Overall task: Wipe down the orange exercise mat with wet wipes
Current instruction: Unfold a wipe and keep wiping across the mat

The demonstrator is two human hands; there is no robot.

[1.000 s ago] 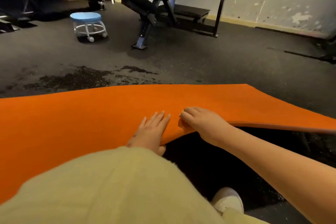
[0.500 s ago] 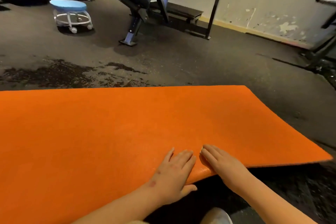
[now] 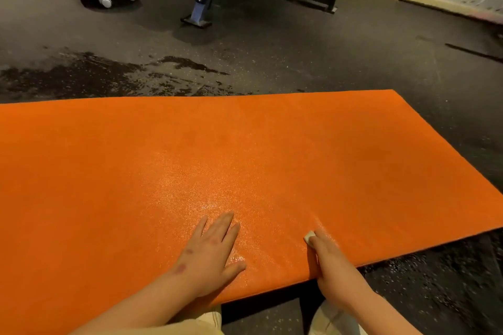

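Mat [image 3: 245, 160] edge under both hands

Flat orange foam exercise mat [image 3: 245, 160] on dark speckled rubber floor [image 3: 299, 57]. Left hand [image 3: 211, 251] palm-down, fingers spread, near its front edge. Right hand [image 3: 330, 258] grips that edge, small white wipe [image 3: 309, 237] under fingertips.

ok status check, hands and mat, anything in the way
Left hand flat, open on orange mat. Right hand at near edge, small white wipe under fingertips. Mat spread flat on floor, sheen between hands. Nothing on it.
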